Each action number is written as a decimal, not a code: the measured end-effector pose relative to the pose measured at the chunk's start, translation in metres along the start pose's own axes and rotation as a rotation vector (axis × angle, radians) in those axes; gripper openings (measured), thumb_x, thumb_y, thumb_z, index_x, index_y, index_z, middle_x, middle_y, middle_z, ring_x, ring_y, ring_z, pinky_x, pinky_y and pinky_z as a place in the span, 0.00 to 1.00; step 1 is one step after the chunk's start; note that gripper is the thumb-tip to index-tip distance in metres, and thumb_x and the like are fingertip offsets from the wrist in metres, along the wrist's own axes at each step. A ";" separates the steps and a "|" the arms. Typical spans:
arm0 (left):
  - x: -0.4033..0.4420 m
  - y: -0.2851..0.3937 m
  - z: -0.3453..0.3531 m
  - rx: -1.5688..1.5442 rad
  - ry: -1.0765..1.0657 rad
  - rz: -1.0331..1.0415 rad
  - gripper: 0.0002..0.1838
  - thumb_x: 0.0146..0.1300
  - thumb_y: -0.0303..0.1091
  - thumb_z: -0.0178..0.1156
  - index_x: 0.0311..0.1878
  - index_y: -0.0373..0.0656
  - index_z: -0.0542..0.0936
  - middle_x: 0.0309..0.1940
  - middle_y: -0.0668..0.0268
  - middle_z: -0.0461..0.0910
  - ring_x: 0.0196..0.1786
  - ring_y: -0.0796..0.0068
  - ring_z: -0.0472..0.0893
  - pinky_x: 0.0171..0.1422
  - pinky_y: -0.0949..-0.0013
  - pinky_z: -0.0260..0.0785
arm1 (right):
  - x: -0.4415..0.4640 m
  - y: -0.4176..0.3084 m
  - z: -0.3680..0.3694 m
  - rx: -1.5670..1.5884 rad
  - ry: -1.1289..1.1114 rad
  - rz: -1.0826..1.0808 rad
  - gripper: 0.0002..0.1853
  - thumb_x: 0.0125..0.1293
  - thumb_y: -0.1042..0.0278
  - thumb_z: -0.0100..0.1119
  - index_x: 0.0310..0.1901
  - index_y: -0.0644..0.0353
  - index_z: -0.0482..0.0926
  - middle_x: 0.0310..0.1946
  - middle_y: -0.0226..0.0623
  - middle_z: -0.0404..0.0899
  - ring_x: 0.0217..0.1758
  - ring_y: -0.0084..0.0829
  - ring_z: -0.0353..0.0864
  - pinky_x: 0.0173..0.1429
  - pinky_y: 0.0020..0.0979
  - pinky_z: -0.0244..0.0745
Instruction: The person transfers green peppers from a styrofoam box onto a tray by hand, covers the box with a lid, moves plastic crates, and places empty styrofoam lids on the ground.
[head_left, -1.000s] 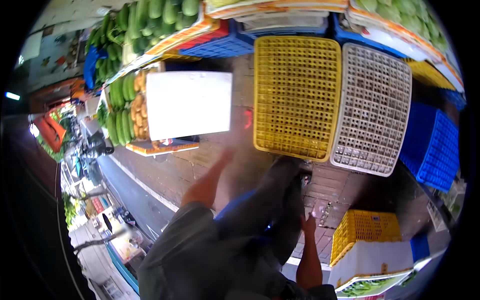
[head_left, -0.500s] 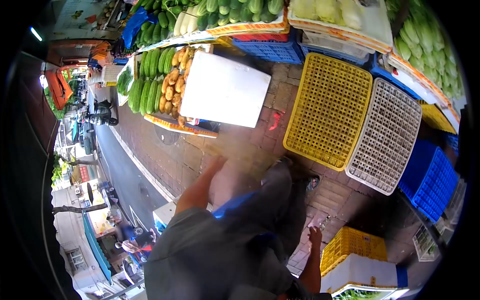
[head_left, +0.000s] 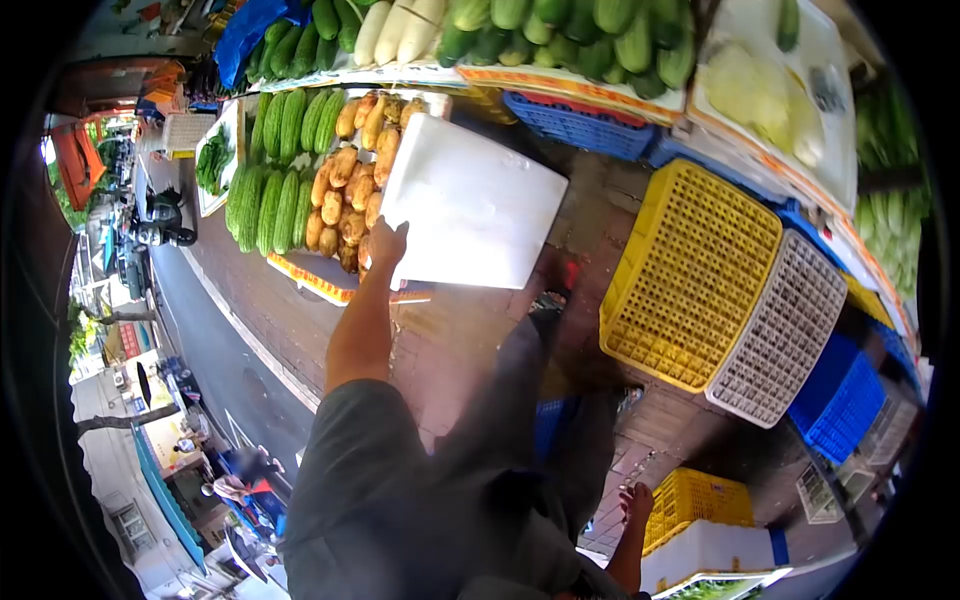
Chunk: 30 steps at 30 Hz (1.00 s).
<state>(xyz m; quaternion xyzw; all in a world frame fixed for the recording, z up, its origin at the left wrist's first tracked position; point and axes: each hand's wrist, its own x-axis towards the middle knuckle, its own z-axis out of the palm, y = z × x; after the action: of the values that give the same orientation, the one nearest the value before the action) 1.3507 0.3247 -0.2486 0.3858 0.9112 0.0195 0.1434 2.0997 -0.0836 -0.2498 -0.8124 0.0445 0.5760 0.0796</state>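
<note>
My left hand is at the near left edge of a white foam board, its thumb over the top and its fingers beside the edge. Part of the grip is hidden. The board lies tilted over the right side of a low display of brown knobbly roots, with ridged green gourds to their left. My right hand hangs low at my side, fingers loosely bent and apart, with nothing visible in it. It is nearest to a yellow plastic crate.
An upturned yellow crate and a grey-white crate stand at right, with a blue crate beyond. Vegetable boxes with cucumbers and white radishes line the back. A road runs along the left.
My left hand has moved forward and left, from above the paving to the foam board's edge. My view has shifted and tilted slightly. The right hand stays low.
</note>
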 end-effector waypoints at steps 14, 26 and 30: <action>-0.007 0.028 -0.013 -0.127 -0.494 0.031 0.37 0.54 0.57 0.69 0.56 0.34 0.75 0.52 0.40 0.76 0.55 0.46 0.76 0.60 0.52 0.67 | -0.074 -0.220 0.206 -0.175 -0.122 -0.642 0.21 0.70 0.62 0.58 0.60 0.63 0.73 0.34 0.30 0.79 0.32 0.20 0.79 0.30 0.20 0.71; -0.299 0.184 0.028 -0.528 -0.565 0.401 0.25 0.52 0.39 0.72 0.51 0.41 0.77 0.44 0.55 0.81 0.48 0.52 0.80 0.53 0.57 0.73 | -0.141 -0.322 0.327 -0.127 -0.073 -0.898 0.35 0.58 0.68 0.67 0.64 0.73 0.61 0.52 0.52 0.75 0.54 0.40 0.77 0.57 0.37 0.73; -0.346 0.180 0.020 -0.633 -0.841 0.477 0.28 0.56 0.42 0.70 0.58 0.40 0.76 0.50 0.55 0.81 0.50 0.55 0.81 0.55 0.58 0.73 | -0.114 -0.285 0.248 0.065 -0.155 -0.828 0.29 0.58 0.76 0.62 0.61 0.70 0.65 0.50 0.45 0.76 0.51 0.36 0.78 0.54 0.34 0.75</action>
<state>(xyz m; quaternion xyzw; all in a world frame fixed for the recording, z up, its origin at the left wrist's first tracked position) 1.7105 0.2044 -0.1558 0.4935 0.6133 0.1679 0.5934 1.8785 0.2391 -0.2008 -0.7130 -0.2736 0.5530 0.3331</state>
